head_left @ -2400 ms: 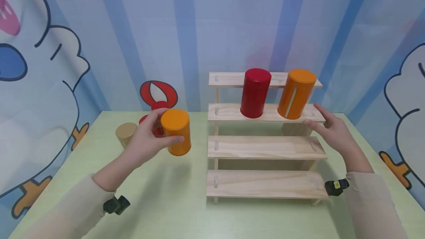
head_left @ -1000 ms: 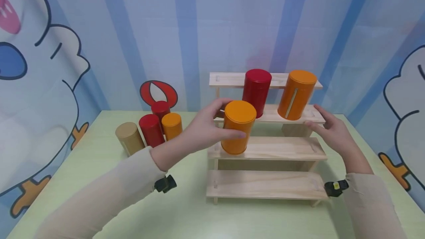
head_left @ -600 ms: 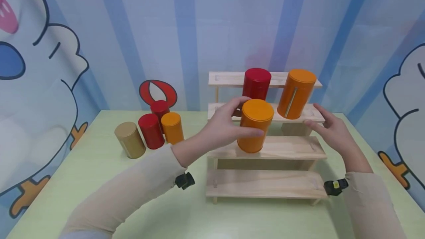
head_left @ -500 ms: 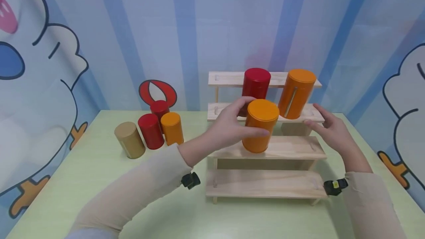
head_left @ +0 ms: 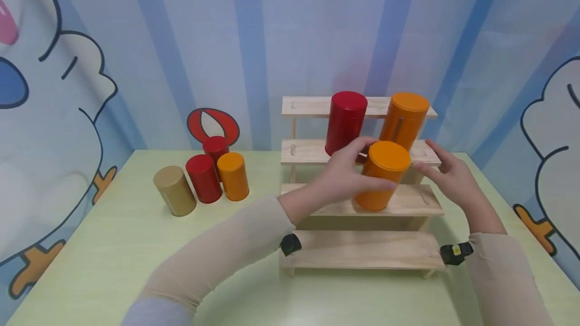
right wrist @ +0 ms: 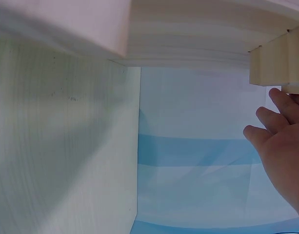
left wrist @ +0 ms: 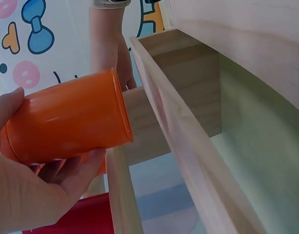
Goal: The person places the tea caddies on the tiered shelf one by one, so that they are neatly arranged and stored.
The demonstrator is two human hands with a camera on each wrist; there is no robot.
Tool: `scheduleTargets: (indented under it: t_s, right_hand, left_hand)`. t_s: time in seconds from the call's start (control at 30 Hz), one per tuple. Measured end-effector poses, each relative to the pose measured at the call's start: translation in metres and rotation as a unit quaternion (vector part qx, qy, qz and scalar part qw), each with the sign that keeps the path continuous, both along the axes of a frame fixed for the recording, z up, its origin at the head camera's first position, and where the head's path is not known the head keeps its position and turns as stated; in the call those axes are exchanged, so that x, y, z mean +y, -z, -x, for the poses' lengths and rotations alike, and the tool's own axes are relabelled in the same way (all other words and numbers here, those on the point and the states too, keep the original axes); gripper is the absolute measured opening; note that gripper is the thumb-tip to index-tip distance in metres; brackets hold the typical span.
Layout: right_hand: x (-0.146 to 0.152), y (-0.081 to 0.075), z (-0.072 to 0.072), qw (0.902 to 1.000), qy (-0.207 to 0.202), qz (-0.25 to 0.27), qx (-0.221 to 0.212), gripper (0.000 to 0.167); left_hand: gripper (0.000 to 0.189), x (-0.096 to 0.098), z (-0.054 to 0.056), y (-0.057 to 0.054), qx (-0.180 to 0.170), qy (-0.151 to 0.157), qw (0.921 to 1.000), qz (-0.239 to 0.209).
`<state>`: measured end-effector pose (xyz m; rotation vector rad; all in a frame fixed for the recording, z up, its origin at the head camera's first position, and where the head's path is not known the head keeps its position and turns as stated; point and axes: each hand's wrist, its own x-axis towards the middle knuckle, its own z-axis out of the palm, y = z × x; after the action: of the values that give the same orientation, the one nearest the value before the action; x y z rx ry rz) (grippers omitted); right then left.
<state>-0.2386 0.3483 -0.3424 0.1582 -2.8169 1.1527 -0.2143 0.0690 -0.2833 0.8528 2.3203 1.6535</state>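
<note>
In the head view my left hand grips an orange canister around its side, thumb in front. The canister hangs over the second tier from the bottom of a wooden stepped shelf; the left wrist view shows a gap between its base and the wood. My right hand holds the right end of the tier above between thumb and fingers; its fingertips are by the wood in the right wrist view. On that tier stand a red canister and another orange canister, partly hidden.
Left on the pale green table stand a gold canister, a red canister, a smaller orange canister and another red canister behind them. A blue striped curtain hangs behind.
My left hand has carried the orange canister from the left side to the right, in front of the shelf's right half. My right hand has stayed at the shelf's end.
</note>
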Motion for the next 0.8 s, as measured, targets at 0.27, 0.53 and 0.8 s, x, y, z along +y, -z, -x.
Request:
scheduleTargets:
  t_s: [0.27,0.53,0.8]
  right_hand:
    - [0.000,-0.001,0.002,0.9999,-0.001,0.000,-0.010,0.078]
    - [0.001,-0.001,0.002,0.9999,0.000,-0.001,-0.011,0.078]
    - [-0.001,-0.001,0.000,0.9999,-0.001,0.003,-0.014,0.080]
  left_hand:
    - [0.068,0.015,0.003,0.008,0.002,0.008,1.0000,0.004]
    - [0.068,0.023,0.006,0.012,-0.013,-0.001,0.9999,-0.008]
    - [0.066,0.028,0.008,0.012,-0.032,-0.016,0.9993,-0.009]
